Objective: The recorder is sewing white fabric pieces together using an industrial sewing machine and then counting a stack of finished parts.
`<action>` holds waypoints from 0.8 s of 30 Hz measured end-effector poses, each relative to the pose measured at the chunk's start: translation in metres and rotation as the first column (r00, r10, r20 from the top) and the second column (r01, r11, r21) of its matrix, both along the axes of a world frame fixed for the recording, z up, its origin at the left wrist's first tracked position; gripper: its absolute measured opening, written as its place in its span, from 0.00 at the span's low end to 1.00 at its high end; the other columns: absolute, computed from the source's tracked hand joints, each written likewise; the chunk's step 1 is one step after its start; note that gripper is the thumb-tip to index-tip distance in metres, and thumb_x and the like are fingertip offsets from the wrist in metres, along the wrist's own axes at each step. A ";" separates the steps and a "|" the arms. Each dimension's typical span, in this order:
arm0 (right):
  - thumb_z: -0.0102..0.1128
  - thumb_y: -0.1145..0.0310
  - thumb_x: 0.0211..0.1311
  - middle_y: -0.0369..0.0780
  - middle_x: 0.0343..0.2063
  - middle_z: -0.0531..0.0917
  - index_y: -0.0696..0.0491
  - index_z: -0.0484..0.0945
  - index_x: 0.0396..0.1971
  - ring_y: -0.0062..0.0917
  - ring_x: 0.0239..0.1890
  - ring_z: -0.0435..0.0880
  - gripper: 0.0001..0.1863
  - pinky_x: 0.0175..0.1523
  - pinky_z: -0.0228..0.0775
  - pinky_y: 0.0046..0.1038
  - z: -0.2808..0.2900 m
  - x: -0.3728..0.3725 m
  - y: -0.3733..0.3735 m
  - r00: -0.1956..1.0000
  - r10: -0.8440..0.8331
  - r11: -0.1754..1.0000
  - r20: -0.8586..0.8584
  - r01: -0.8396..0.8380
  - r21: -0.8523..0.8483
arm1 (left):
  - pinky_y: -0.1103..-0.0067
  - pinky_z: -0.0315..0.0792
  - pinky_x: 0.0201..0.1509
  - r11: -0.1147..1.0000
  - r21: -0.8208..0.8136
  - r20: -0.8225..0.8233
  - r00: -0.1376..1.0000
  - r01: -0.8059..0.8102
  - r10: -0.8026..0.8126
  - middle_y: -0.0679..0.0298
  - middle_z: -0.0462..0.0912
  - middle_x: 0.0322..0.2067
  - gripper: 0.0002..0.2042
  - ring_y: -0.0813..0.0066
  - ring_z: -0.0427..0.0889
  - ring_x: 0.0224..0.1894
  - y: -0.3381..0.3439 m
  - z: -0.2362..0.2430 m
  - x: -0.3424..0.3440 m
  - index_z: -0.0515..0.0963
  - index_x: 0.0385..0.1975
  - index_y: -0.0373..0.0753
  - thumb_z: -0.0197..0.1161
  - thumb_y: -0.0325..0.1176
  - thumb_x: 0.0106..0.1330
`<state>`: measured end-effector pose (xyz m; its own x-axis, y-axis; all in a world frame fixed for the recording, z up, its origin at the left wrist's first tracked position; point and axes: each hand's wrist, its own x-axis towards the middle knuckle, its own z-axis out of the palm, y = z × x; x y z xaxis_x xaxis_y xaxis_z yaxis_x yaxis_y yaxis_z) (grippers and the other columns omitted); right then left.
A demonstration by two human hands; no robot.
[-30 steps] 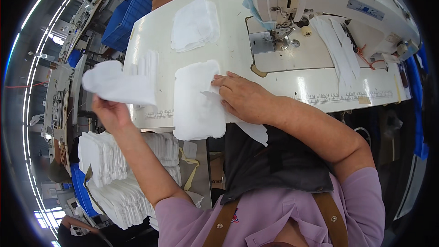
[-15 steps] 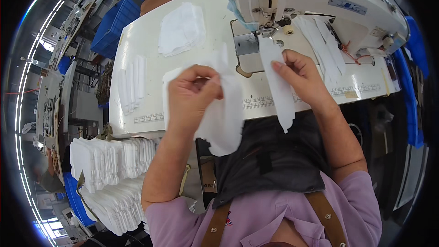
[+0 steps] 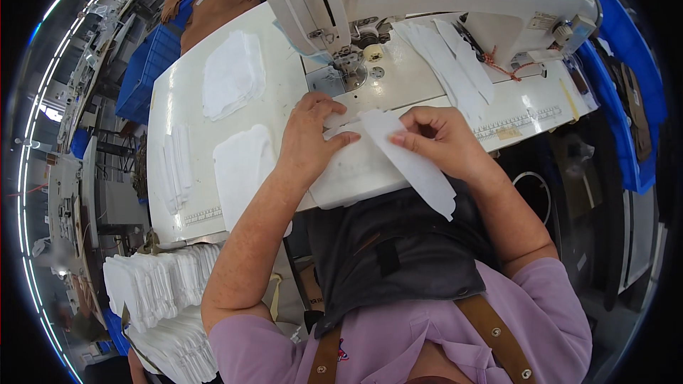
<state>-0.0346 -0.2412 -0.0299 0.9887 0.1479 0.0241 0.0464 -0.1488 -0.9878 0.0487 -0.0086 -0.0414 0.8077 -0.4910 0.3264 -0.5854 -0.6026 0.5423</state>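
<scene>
A long white fabric strip [image 3: 416, 171] slants toward me with its lower end over my dark apron. The thumb and fingers of my right hand [image 3: 445, 144] are closed on its side. My left hand [image 3: 313, 131] rests at the strip's upper end, thumb and fingers apart, over white fabric. Beneath both hands a white fabric panel [image 3: 356, 174] appears to lie across the table's front edge. Just beyond them stands the sewing machine [image 3: 356, 57], its needle area above a metal plate. Part of the panel is hidden by the strip and my hands.
White panels lie in a far stack [image 3: 233, 75] and a near stack [image 3: 245, 167] on the left, with narrow strips [image 3: 176, 168] beside them. More strips [image 3: 448, 64] lie right of the needle. Bundled white pieces [image 3: 160, 281] hang below left; a blue bin [image 3: 637, 121] stands right.
My left hand has lowered the panel onto the table and loosened its fingers. The strip has come away from the needle area toward me, in my right hand. The whole view has shifted.
</scene>
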 end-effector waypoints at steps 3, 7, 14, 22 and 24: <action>0.69 0.66 0.60 0.33 0.20 0.80 0.57 0.81 0.32 0.16 0.22 0.73 0.10 0.30 0.67 0.21 -0.011 0.000 0.010 0.998 -0.028 0.997 0.049 0.032 -0.070 | 0.79 0.73 0.39 0.986 0.158 -0.308 0.946 -0.058 0.105 0.63 0.82 0.35 0.14 0.77 0.78 0.33 -0.009 0.013 0.005 0.81 0.36 0.33 0.73 0.27 0.49; 0.69 0.65 0.58 0.37 0.22 0.80 0.54 0.80 0.29 0.27 0.26 0.80 0.09 0.36 0.72 0.28 -0.014 -0.002 0.017 0.968 -0.025 0.944 0.249 0.105 -0.312 | 0.80 0.72 0.39 0.992 0.113 -0.307 0.947 -0.061 0.093 0.65 0.82 0.32 0.10 0.80 0.78 0.33 -0.006 0.004 0.006 0.81 0.32 0.34 0.70 0.25 0.50; 0.70 0.66 0.55 0.36 0.27 0.81 0.54 0.78 0.23 0.25 0.29 0.79 0.11 0.37 0.70 0.26 -0.033 0.008 0.023 0.891 -0.084 0.993 0.446 0.109 -0.032 | 0.85 0.73 0.43 0.910 -0.407 -0.617 0.760 -0.084 -0.206 0.63 0.83 0.37 0.10 0.83 0.78 0.36 0.007 0.023 -0.001 0.74 0.36 0.35 0.62 0.19 0.55; 0.73 0.68 0.54 0.33 0.21 0.78 0.55 0.74 0.17 0.14 0.25 0.71 0.15 0.32 0.65 0.21 -0.028 0.007 0.026 0.994 0.027 0.986 0.105 -0.043 0.159 | 0.86 0.74 0.46 0.840 -0.535 -0.628 0.710 -0.095 -0.319 0.62 0.83 0.42 0.19 0.84 0.80 0.38 0.004 0.049 -0.015 0.75 0.49 0.32 0.61 0.18 0.55; 0.73 0.68 0.54 0.32 0.19 0.77 0.55 0.74 0.17 0.13 0.24 0.71 0.15 0.31 0.65 0.20 -0.024 0.007 0.026 0.995 0.030 0.989 0.094 -0.043 0.141 | 0.85 0.74 0.46 0.901 -0.425 -0.661 0.711 -0.089 -0.241 0.62 0.84 0.42 0.20 0.84 0.80 0.38 0.007 0.051 -0.014 0.77 0.52 0.31 0.60 0.19 0.57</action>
